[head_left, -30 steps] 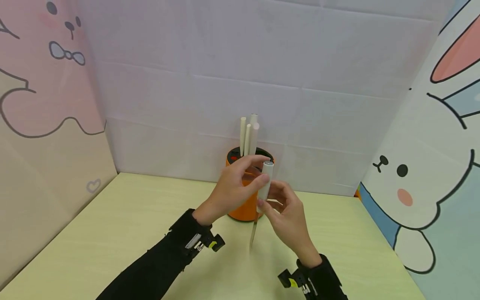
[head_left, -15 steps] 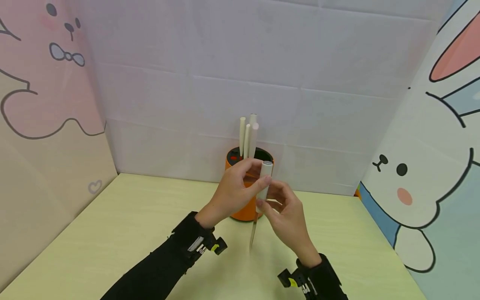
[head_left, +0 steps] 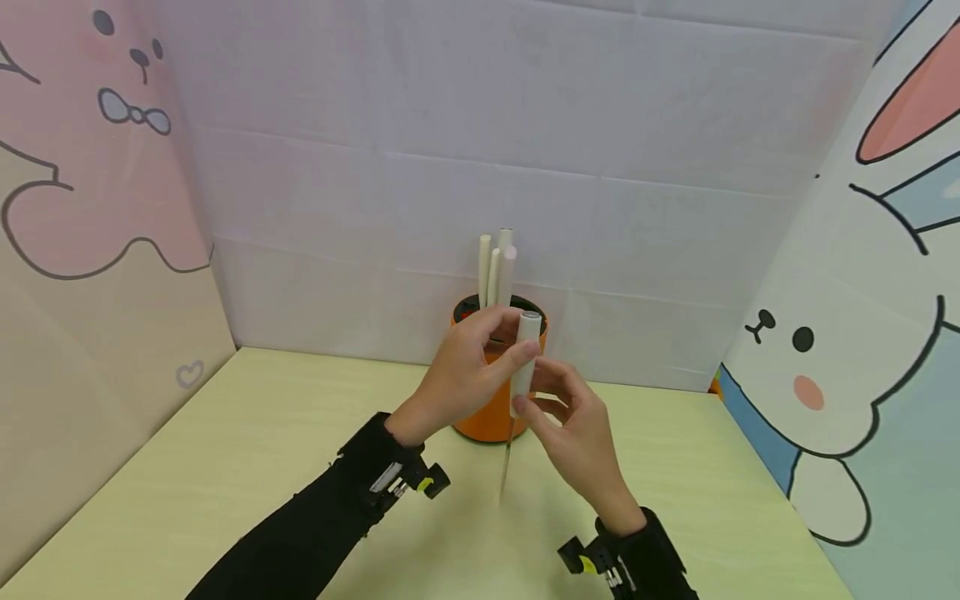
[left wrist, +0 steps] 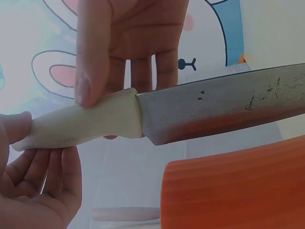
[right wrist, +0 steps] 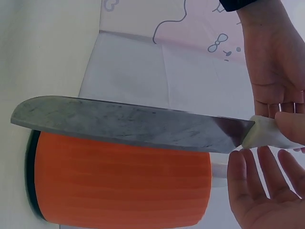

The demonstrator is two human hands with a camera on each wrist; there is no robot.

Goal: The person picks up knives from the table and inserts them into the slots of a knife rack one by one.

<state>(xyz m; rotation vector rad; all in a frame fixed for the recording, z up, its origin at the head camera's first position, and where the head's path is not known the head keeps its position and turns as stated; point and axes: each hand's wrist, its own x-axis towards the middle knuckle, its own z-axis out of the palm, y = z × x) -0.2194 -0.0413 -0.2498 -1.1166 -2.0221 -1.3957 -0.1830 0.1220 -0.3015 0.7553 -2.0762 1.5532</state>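
Note:
A kitchen knife with a white handle (head_left: 527,333) is held upright, its blade (right wrist: 133,123) pointing down. My left hand (head_left: 468,367) grips the upper part of the handle, with the thumb across it. Lower down, my right hand (head_left: 570,429) pinches the handle near the blade between thumb and fingers. In the left wrist view the left hand (left wrist: 43,176) is at the butt end, and the right hand (left wrist: 138,33) comes from above. The blade hangs in front of an orange round knife holder (head_left: 491,417), overlapping its wall in the right wrist view.
Several white handles (head_left: 495,275) stick up from the holder's black top. The holder stands on a pale yellow table (head_left: 322,417) near the white back wall (head_left: 480,125). Cartoon-printed panels stand at both sides.
Both hands keep their hold on the knife. The knife has risen slightly and stands a little more upright, and the left hand has moved slightly up with it.

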